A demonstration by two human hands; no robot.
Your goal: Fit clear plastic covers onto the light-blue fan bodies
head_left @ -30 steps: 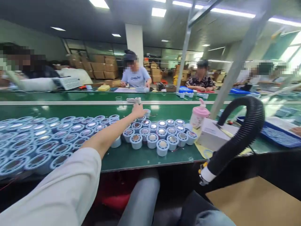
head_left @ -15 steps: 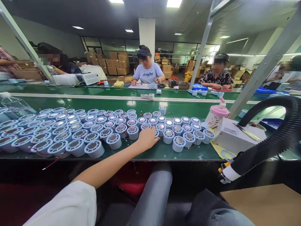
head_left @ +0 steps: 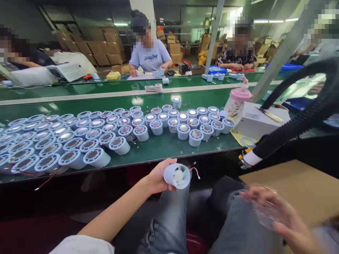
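My left hand [head_left: 160, 177] is closed around a light-blue fan housing [head_left: 169, 175], just in front of the bench edge and above my lap. The housing's open end faces up and to the right, showing white blades, and thin wires with small plugs trail from its far side. At lower right, blurred by motion, my right hand [head_left: 286, 215] grips a clear round plastic piece [head_left: 267, 211] whose exact kind I cannot make out. Many similar fan housings [head_left: 119, 145] stand in rows on the green bench [head_left: 148, 155], several with red and black wires.
A black flexible hose [head_left: 291, 109] with a metal-tipped end arches over the right side. Behind it sit a white box [head_left: 261, 118] and a pink-lidded cup [head_left: 239, 97]. A cardboard sheet [head_left: 291, 176] lies low right. Co-workers sit across the bench.
My left hand has lifted a fan housing from the rows and brought it back toward me, tilted. My right hand has come into view with a clear plastic piece. The view has tilted downward.
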